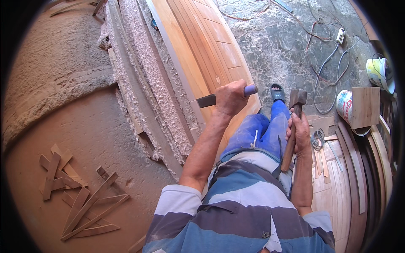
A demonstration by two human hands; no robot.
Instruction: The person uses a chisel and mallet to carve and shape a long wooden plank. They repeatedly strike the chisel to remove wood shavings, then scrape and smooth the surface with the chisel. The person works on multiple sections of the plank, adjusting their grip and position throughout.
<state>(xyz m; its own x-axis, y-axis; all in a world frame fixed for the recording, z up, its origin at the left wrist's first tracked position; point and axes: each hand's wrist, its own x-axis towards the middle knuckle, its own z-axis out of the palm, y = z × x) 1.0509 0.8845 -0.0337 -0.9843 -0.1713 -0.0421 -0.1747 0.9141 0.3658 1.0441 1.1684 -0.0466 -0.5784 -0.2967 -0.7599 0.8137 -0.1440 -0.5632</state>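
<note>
My left hand is closed around a chisel. Its flat dark blade sticks out to the left of the fist and its purple handle end to the right. Beneath it lies a long wooden door panel with grooves and mouldings; whether the blade touches the wood I cannot tell. In front of my right thigh, my right hand grips a hammer by its wooden handle, with the metal head up and away from me. Part of the handle is hidden by the fingers.
Wood shavings and long boards lie left of the door panel. Offcuts are heaped on the brown dusty surface at lower left. To the right are a white bucket, a yellowish bucket, curved boards, and cables with a socket strip.
</note>
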